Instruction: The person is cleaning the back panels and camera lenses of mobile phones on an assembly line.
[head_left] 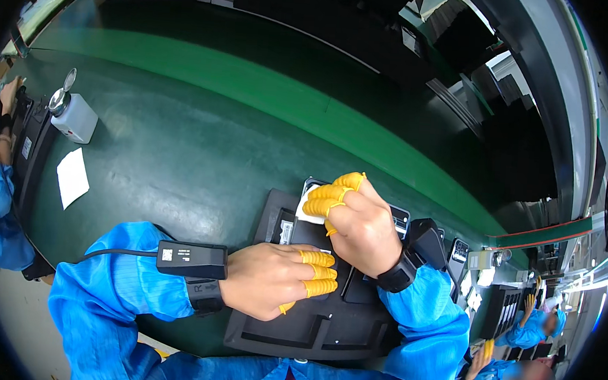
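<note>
A black tray with moulded compartments lies before me on the green bench. My left hand, with yellow finger cots, rests flat over its middle. Its fingers are stretched to the right, over a dark item mostly hidden beneath them. My right hand, also in yellow finger cots, is bent with its fingers closed on a white wipe. The wipe sits against a phone-like device at the tray's far edge, largely covered by the hand. Beside the left fingertips, a flat dark slab lies in a compartment.
More phone-like devices lie right of the tray, one near my right sleeve. At the left stand a white pump bottle with its lid raised and a white paper sheet. Co-workers in blue sit at far left and right. A cable trails from my left wrist.
</note>
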### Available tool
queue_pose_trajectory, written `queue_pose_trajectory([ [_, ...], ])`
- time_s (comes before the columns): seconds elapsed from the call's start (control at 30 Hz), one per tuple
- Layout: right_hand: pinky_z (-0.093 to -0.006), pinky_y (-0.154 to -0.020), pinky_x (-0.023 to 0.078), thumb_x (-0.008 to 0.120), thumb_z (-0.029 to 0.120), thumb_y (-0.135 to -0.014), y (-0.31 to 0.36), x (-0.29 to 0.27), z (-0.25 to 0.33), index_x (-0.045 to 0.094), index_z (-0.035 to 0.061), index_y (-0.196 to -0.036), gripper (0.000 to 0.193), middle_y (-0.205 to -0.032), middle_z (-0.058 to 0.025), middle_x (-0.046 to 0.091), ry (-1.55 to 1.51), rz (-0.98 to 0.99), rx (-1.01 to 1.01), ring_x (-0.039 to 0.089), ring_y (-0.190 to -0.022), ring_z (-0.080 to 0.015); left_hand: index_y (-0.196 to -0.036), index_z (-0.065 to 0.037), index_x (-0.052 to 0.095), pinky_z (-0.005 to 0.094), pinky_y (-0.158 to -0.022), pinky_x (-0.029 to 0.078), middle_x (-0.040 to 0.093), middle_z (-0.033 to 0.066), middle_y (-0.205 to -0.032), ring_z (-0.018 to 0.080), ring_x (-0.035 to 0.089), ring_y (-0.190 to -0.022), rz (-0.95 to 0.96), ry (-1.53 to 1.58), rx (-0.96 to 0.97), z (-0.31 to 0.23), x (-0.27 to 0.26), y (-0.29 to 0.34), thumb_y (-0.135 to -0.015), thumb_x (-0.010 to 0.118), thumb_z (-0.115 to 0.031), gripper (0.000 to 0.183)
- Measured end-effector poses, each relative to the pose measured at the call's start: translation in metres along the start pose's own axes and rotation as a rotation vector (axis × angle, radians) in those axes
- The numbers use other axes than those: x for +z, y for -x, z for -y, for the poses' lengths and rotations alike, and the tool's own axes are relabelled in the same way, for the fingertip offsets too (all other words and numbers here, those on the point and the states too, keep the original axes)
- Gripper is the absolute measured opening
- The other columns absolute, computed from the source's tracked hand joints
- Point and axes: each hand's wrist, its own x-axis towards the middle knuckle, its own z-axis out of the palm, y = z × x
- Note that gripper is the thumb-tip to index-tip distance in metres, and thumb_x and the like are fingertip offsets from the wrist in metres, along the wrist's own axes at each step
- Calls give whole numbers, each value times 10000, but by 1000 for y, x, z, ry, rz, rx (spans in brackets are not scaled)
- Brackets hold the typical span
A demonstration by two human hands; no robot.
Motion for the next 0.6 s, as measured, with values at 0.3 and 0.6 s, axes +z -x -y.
queue_pose_trajectory([
  [0.3, -360, -727, 504, 654, -26, -585, -4, 2, -5, 687, 58, -769, 205, -740, -65, 579, -129, 63, -30, 554, -776, -280, -1199, -31, 605, 396, -1006, 479, 641, 131, -1040, 323, 587, -1153, -12, -8, -5, 0, 1, 0, -743, 620, -88, 460],
  [0.6, -377, -729, 529, 626, -111, -508, 6, -36, -1, 725, 68, -820, 373, -784, -77, 662, -82, 154, 85, 614, -795, -303, -1201, -29, 611, 394, -1061, 444, 640, 134, -1026, 322, 579, -1169, -22, -6, 16, 2, 3, 0, -753, 611, -93, 452],
])
